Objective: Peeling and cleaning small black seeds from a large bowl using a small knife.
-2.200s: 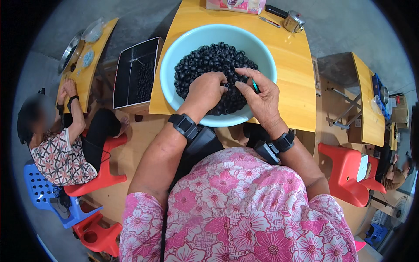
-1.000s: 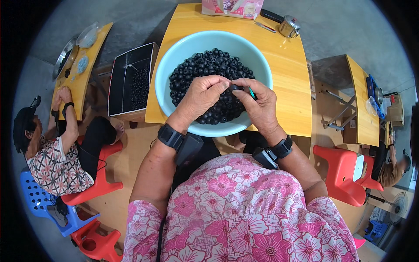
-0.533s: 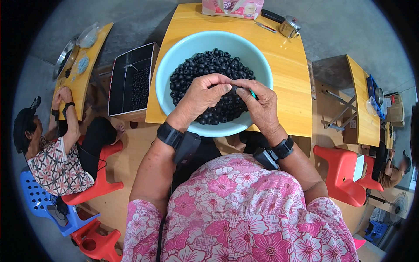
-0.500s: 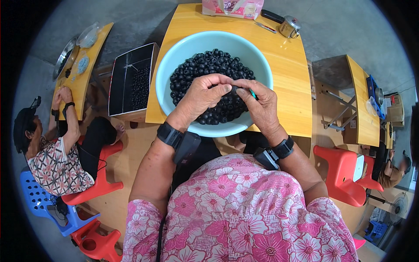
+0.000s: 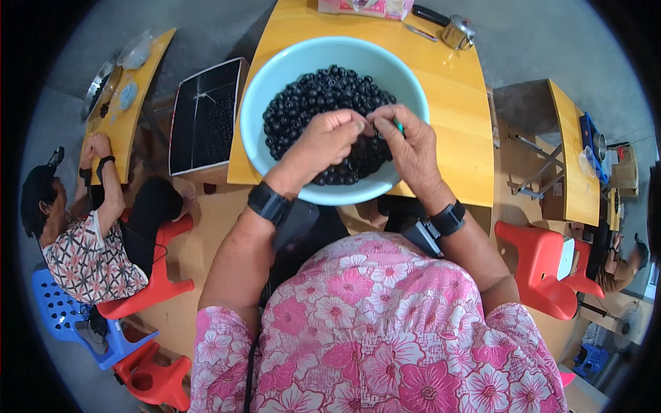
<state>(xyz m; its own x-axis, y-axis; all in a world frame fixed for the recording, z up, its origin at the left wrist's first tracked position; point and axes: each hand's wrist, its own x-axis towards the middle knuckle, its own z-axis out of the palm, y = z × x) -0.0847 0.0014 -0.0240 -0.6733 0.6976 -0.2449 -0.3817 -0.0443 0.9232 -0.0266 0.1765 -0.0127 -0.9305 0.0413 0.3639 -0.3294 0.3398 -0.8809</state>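
A wide pale-blue basin (image 5: 253,131) holds a heap of small black round beads (image 5: 317,100), several with a light ring or hole showing. Over the basin, my left hand (image 5: 327,143) has thumb and forefinger pinched together; what lies between them, if anything, is too small to make out. Close against it, my right hand (image 5: 411,146) is closed on a thin green thing (image 5: 398,124), of which only a short piece shows between the fingers. The fingertips of both hands almost meet above the beads.
The basin stands on a yellow wooden table (image 5: 458,158). A metal mug (image 5: 458,32), a pen-like tool (image 5: 420,32) and a pink-white bag (image 5: 365,7) lie at its far side. Left are a black-lined box (image 5: 189,141) and a seated person (image 5: 96,255); right, a red stool (image 5: 533,268).
Both hands stay together over the basin, their fingertips slightly shifted. The basin and table sit a little higher in the picture.
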